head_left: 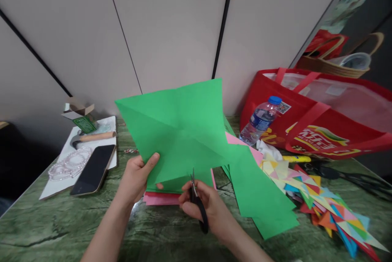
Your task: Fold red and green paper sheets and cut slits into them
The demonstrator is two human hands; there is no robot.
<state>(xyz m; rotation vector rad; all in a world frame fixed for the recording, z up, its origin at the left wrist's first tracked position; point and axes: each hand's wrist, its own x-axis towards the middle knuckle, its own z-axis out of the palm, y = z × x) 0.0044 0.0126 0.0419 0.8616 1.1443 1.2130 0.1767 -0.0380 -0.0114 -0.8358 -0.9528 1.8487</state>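
Note:
My left hand [137,178] pinches the lower left edge of a large green sheet of paper [183,123], thumb on the front and fingers behind. Faint crease lines cross the sheet, which is held up off the table. In my right hand [208,200] is a pair of scissors [197,204] with black handles, its blades pointing up at the sheet's lower edge. Whether the blades touch the paper I cannot tell. Under the sheet lie pink papers [162,199] and more green paper. Cut green pieces [260,188] lie on the table to the right.
On the right stand a red shopping bag [318,119], a water bottle [260,121], a yellow glue stick [296,159] and a pile of colourful folded paper [333,213]. Left are a phone [93,170], beads [70,164], a sickle-like wooden-handled tool [94,136] and a small box [81,117].

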